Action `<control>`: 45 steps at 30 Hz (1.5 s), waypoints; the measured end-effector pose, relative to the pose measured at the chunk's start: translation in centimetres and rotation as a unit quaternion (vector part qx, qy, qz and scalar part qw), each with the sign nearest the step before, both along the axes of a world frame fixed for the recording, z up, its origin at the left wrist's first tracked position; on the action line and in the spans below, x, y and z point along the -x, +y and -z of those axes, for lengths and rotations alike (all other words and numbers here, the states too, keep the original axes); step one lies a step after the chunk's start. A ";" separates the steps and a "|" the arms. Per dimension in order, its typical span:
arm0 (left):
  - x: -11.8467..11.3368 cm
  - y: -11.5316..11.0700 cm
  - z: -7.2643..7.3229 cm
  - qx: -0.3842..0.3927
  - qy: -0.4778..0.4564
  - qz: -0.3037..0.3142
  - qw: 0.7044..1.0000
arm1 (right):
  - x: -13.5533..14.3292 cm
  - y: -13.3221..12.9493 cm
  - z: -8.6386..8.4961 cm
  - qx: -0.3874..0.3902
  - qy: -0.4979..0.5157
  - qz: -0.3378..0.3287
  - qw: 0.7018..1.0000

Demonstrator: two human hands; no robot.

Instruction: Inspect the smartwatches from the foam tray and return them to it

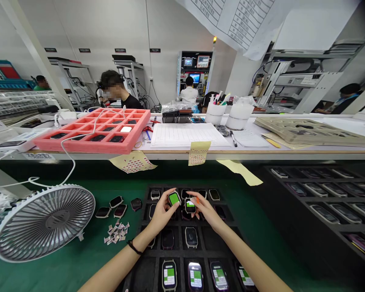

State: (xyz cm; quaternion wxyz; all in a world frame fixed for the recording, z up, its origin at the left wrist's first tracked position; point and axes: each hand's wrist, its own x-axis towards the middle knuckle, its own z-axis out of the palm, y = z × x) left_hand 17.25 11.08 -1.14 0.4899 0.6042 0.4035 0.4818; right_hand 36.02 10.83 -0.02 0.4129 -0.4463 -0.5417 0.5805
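My left hand, a dark band on its wrist, is closed on a smartwatch body with a green screen. Beside it my right hand grips a second smartwatch body, its screen part green and part white. A small orange spot shows at the right fingers; I cannot tell what it is. Both watches are held above a black compartment tray. In its front row lie several lit watches, such as a watch with green and white blocks. Farther back, a dark-screened watch rests in its compartment.
On the green mat, a round fan stands left, near loose watches and a heap of small pieces. Another black watch tray is at right. The shelf ahead carries a red foam tray and papers. Co-workers sit beyond.
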 end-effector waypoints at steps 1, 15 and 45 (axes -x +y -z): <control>0.0 0.0 0.1 -0.002 0.002 0.000 1.000 | 0.0 0.0 0.0 0.000 -0.001 -0.001 1.000; 0.1 -0.1 -0.1 0.009 0.008 -0.002 1.000 | 0.0 -0.3 -0.5 0.006 -0.010 0.000 1.000; -0.2 -0.6 0.2 -0.019 0.050 0.050 0.997 | 0.1 0.0 0.3 -0.008 0.010 -0.008 1.000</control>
